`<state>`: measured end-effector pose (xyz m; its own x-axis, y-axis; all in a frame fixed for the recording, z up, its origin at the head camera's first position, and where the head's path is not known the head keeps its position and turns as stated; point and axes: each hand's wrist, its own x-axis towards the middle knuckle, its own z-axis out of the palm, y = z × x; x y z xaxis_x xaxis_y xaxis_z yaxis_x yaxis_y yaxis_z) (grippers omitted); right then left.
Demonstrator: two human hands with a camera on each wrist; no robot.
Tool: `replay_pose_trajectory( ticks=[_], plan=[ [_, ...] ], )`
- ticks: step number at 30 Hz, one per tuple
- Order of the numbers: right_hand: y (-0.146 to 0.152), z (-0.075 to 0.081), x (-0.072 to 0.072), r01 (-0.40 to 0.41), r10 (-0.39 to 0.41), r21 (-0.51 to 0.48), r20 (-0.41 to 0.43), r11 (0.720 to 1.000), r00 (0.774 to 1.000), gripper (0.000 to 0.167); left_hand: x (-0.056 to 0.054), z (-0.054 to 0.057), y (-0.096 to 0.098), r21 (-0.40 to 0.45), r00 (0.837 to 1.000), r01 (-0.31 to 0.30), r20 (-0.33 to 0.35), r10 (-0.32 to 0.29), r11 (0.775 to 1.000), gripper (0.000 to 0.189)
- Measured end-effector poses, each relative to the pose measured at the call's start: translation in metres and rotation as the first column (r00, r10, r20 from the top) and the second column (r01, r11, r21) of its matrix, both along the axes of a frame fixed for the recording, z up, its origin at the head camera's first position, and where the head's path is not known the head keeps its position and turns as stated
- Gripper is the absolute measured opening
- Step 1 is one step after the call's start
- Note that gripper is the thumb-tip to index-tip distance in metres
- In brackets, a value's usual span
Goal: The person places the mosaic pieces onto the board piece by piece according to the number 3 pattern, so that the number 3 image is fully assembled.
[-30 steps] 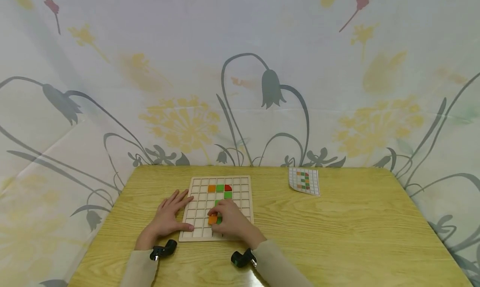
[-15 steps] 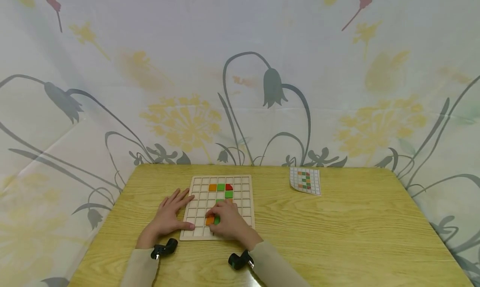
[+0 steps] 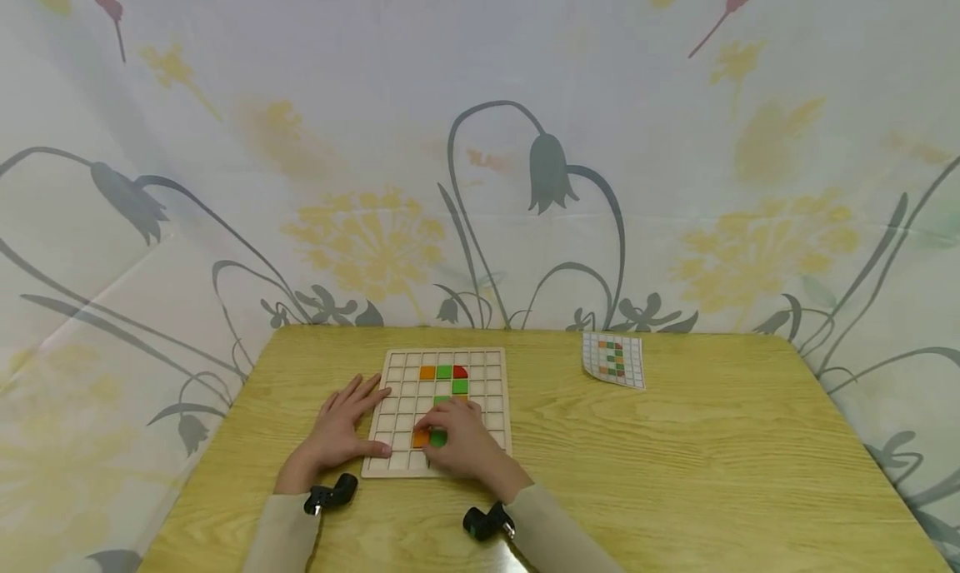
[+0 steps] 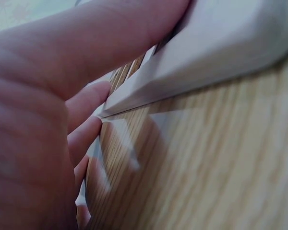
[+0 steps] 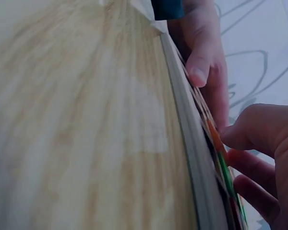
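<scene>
A pale wooden grid board (image 3: 400, 463) lies on the table with square tiles in its cells. My left hand (image 3: 335, 430) lies spread at the board's left side, its thumb and fingertips on the edge. Over the lower middle, my right hand (image 3: 467, 444) pinches an orange tile (image 3: 422, 439) between thumb and finger, beside a green tile (image 3: 438, 438). Also in the right wrist view, the right thumb touches the orange tile (image 5: 213, 135). Along the top run an orange tile (image 3: 427, 373), a green tile (image 3: 444, 372) and a red rounded tile (image 3: 461, 372). My hand partly hides the lower tiles.
A slightly curled pattern card (image 3: 613, 361) with a coloured grid lies to the right of the board, near the table's back edge. The wood-grain table (image 3: 675, 465) meets a flower-printed cloth (image 3: 495, 165) behind it.
The right hand has shifted the lower orange tile slightly left on the board, and more of the green tile beside it shows. The left hand has stayed in place.
</scene>
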<state>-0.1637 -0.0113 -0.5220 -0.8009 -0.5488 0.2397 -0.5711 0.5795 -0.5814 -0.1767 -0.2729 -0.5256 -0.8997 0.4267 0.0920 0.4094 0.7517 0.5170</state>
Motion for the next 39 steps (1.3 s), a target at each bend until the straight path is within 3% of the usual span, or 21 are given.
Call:
replay_pose_trajectory(
  ticks=[5, 23, 39],
  plan=[
    [0.002, -0.004, -0.001, -0.021, 0.02, -0.003, -0.052, 1.0, 0.998, 0.016, -0.001, 0.001, 0.0, -0.004, 1.0, -0.001, 0.004, 0.001, 1.0, 0.097],
    [0.006, -0.011, -0.005, -0.046, 0.044, -0.1, -0.025, 0.994, 0.999, 0.011, 0.0, 0.001, 0.001, -0.007, 1.0, 0.0, 0.009, 0.0, 1.0, 0.097],
    [0.003, -0.008, -0.003, -0.03, 0.027, -0.055, -0.056, 0.998, 0.998, 0.008, 0.0, 0.003, 0.001, -0.023, 1.0, 0.004, 0.0, -0.004, 1.0, 0.098]
  ],
)
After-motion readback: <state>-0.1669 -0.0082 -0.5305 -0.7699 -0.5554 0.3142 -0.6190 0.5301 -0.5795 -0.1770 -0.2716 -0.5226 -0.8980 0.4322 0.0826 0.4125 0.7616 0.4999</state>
